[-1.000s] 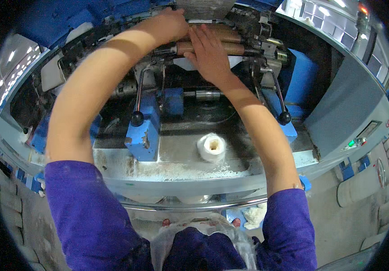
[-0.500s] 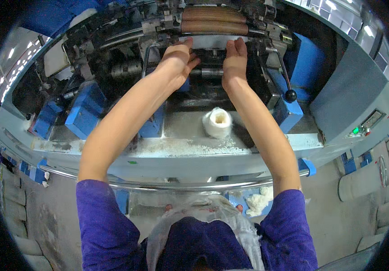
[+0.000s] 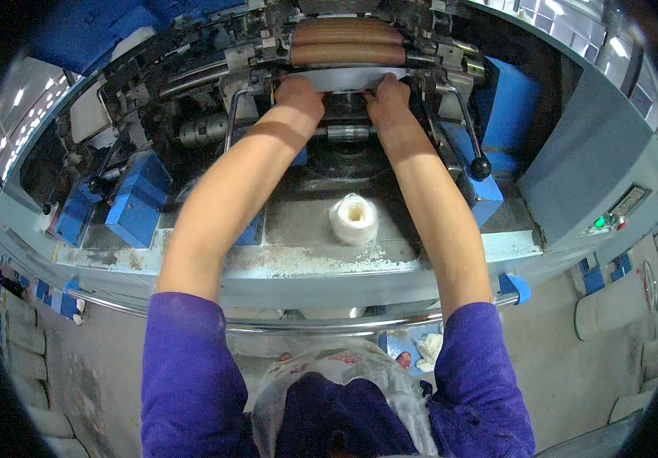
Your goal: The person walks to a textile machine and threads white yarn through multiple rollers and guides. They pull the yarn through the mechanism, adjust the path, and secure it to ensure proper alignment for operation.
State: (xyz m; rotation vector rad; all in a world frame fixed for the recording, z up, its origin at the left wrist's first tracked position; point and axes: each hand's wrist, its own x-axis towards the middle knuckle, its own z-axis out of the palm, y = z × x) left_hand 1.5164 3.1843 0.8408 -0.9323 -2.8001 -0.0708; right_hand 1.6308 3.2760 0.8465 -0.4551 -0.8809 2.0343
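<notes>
Both my arms reach forward into a grey and blue textile machine [image 3: 573, 175]. My left hand [image 3: 298, 93] and my right hand [image 3: 387, 95] grip the near edge of a thin white web of fibre [image 3: 344, 79] that hangs below two brown rollers [image 3: 348, 44]. The fingers of both hands curl over that edge, a hand's width apart. A white wad of fibre [image 3: 353, 218] stands on the machine's flat deck between my forearms, touching neither.
Black-knobbed levers [image 3: 480, 166] stand to the right and left [image 3: 97, 184] of my arms. Blue housings [image 3: 138, 200] flank the deck. White lint [image 3: 306, 263] lies along the front ledge. A control panel with a green light [image 3: 600, 222] sits right. Concrete floor lies below.
My hands have come down from the top of the brown rollers to the white web below them and now hold its edge. The view has tilted so the rollers sit higher.
</notes>
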